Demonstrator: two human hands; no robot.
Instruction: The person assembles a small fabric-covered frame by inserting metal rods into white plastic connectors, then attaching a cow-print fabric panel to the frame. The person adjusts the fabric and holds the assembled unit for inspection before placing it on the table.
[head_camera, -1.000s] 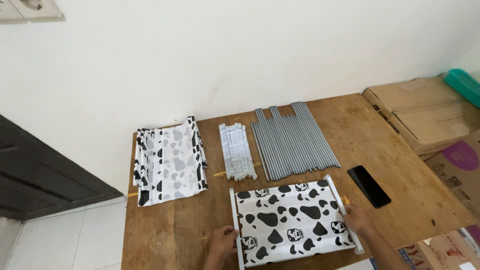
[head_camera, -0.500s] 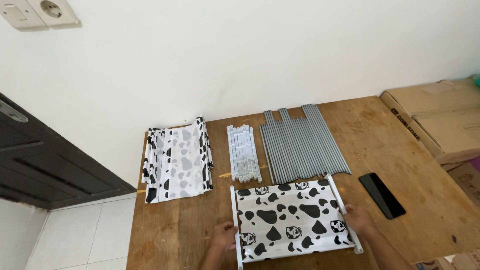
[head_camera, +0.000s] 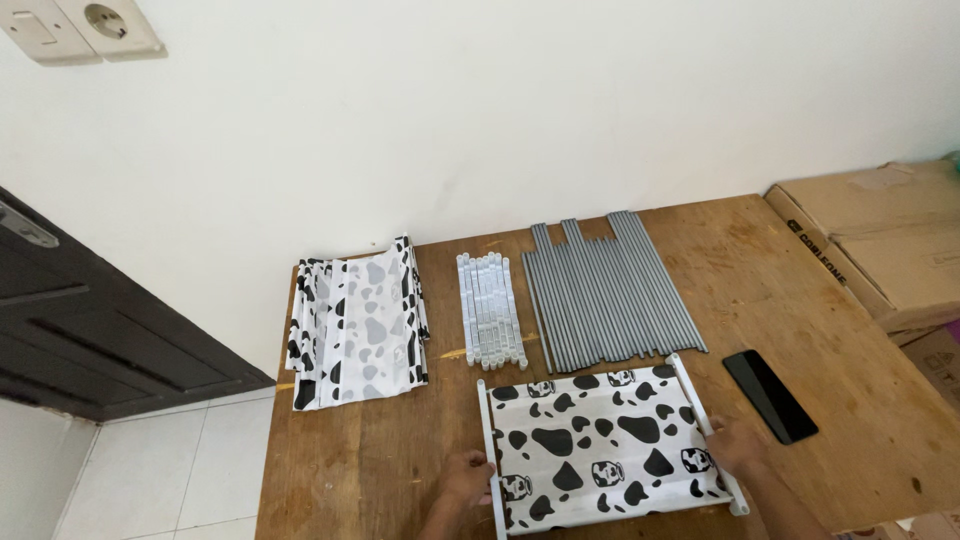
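Black-and-white spotted cloth panel (head_camera: 598, 440) lies flat on the wooden counter (head_camera: 370, 470), each white side rod held by the left hand (head_camera: 466, 478) and right hand (head_camera: 735, 446) fingers; a hard pull could slip a rod out.

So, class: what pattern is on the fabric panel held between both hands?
Black-and-white cow print on the fabric panel, seen in the head view.

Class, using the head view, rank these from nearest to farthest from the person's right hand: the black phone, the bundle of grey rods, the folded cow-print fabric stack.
Measured from the right hand:
1. Black phone, just to its right.
2. Bundle of grey rods, beyond it, toward the wall.
3. Folded cow-print fabric stack, far across at the table's left.
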